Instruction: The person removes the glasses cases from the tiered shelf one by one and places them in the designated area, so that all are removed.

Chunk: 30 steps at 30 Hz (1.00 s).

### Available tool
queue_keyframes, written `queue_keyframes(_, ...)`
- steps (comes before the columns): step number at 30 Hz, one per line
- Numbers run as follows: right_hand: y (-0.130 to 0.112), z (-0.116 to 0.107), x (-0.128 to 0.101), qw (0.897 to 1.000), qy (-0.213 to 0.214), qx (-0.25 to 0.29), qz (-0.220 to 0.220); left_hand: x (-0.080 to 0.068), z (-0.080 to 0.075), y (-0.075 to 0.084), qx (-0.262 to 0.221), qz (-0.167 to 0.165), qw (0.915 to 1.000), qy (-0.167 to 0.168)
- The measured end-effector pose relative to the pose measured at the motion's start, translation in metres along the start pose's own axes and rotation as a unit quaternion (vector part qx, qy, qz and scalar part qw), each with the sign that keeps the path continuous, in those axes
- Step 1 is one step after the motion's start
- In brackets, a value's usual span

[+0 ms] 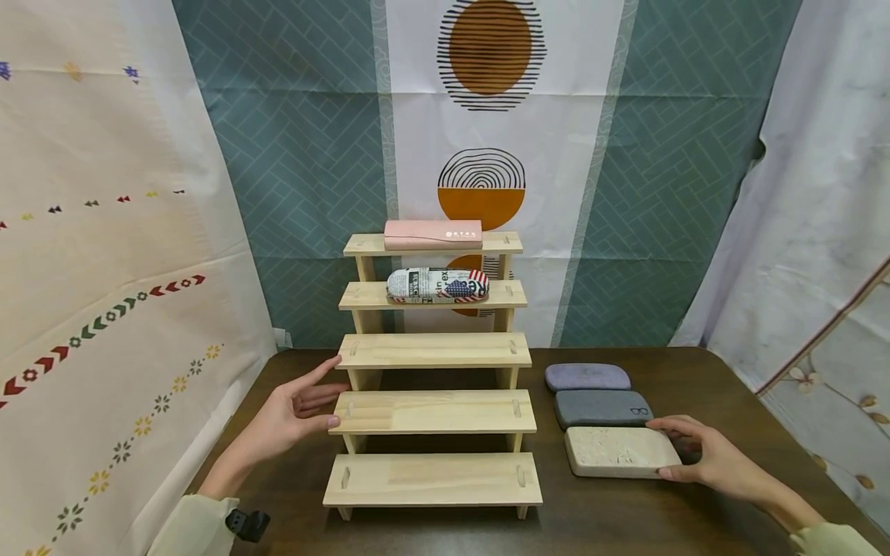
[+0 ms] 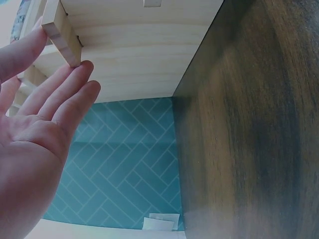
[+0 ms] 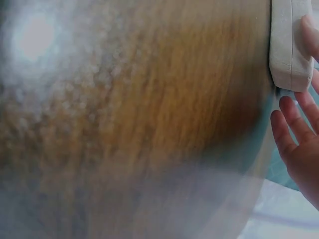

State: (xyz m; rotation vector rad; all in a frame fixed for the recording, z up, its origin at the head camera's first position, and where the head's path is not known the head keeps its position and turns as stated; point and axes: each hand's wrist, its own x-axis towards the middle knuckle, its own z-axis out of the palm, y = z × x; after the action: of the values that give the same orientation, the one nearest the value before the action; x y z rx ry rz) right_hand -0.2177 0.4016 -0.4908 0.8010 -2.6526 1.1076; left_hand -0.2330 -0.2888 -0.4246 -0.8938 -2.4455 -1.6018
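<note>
A stepped wooden display rack point(image 1: 434, 467) stands on the table. My left hand point(image 1: 281, 417) is at its left side, fingers fairly straight; thumb and fingertips touch the end of a step board point(image 2: 62, 35) in the left wrist view. On the right, my right hand point(image 1: 709, 455) pinches the right end of a beige glasses case point(image 1: 619, 452), thumb at the front edge, index finger at the back. In the right wrist view, the beige case point(image 3: 290, 55) shows at the edge, with the other fingers spread below it. The case appears to lie on the table.
A grey-blue glasses case point(image 1: 601, 408) and a purple one point(image 1: 587, 377) lie behind the beige one. A pink case point(image 1: 431, 235) sits on the rack's top step; a newspaper-print case point(image 1: 438, 286) sits one step lower. Patterned cloths point(image 1: 299, 193) hang behind and beside the dark table point(image 1: 278, 479).
</note>
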Motion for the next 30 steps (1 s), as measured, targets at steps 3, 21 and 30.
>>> queue_keyframes(3, 0.0007, 0.0001, 0.0008, 1.0, -0.002, -0.001, 0.001, -0.0002, 0.0001, 0.0, 0.0, 0.001, 1.0, -0.001)
queue_keyframes(21, 0.0, -0.0006, 0.0041, 1.0, 0.002, -0.01, 0.016, -0.0001, -0.0004, -0.0014, -0.001, 0.011, 0.9999, -0.004)
queue_keyframes(30, 0.002, -0.0002, 0.0043, 1.0, 0.0, -0.006, 0.014, -0.0005, -0.0008, -0.0005, 0.0, 0.005, 1.0, -0.004)
